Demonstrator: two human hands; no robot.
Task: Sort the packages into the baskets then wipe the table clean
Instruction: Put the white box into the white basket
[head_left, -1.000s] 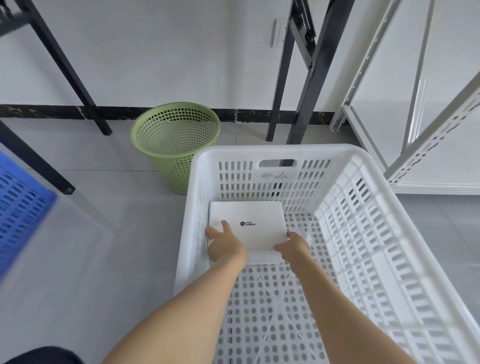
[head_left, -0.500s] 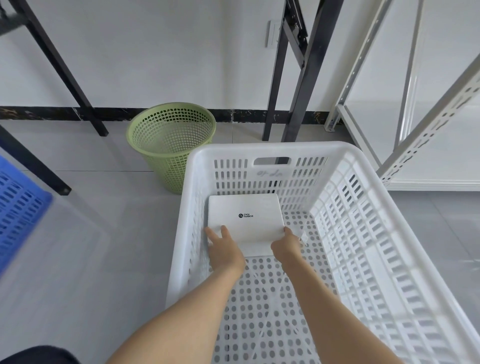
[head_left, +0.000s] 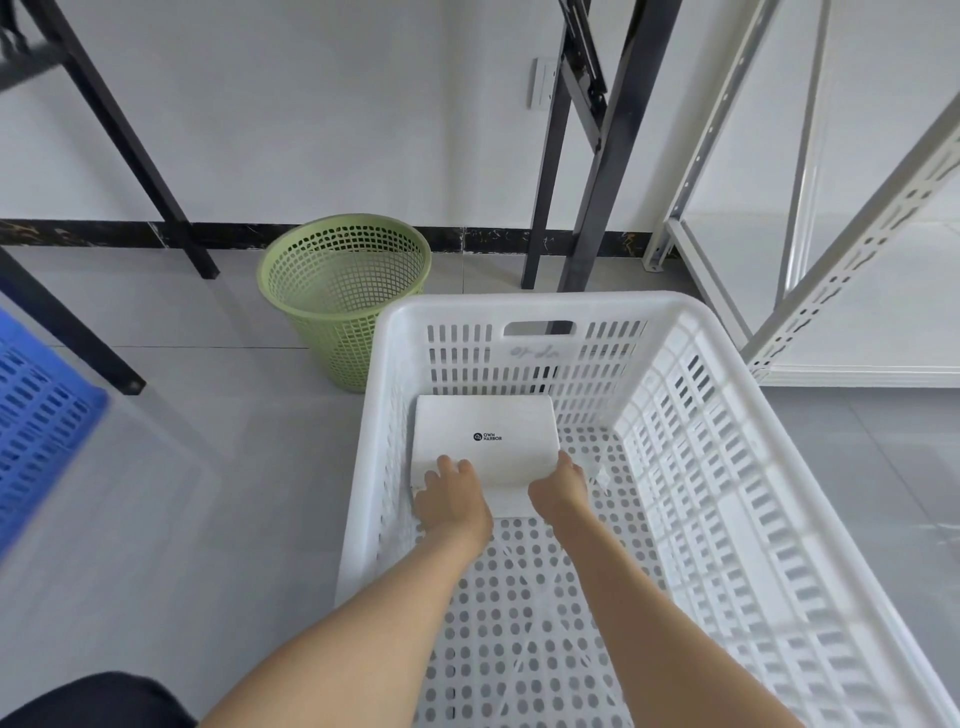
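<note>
The box (head_left: 488, 431), white with a small dark logo on top, sits in the far left corner of the white basket (head_left: 530, 304), its far edge close against the end wall below the handle slot. The left grip (head_left: 453, 501) is grasping the box's near edge, fingers (head_left: 449, 464) curled over onto the top. The right grip (head_left: 558, 488) is grasping the near right corner. Whether the box's underside is fully down on the perforated bottom I cannot tell, as both grips hide its near lower edge.

The step in hand looks like setting this package down. To do it well, the box should be flat on the bottom before either grip lets go, so it does not drop or tip. Keeping it snug to the left wall and end wall would leave the rest of the basket free for more packages. Both grips should release together and lift straight up, clear of the side walls, so the box is not dragged back out of its corner.

The white basket holds only this box; the rest of its bottom shows bare holes. A green bin (head_left: 343, 291) stands on the floor (head_left: 208, 467) just beyond the basket's far left corner, with nothing visible inside. A blue crate (head_left: 36, 431) shows at the left edge of the view, its contents out of sight.
</note>
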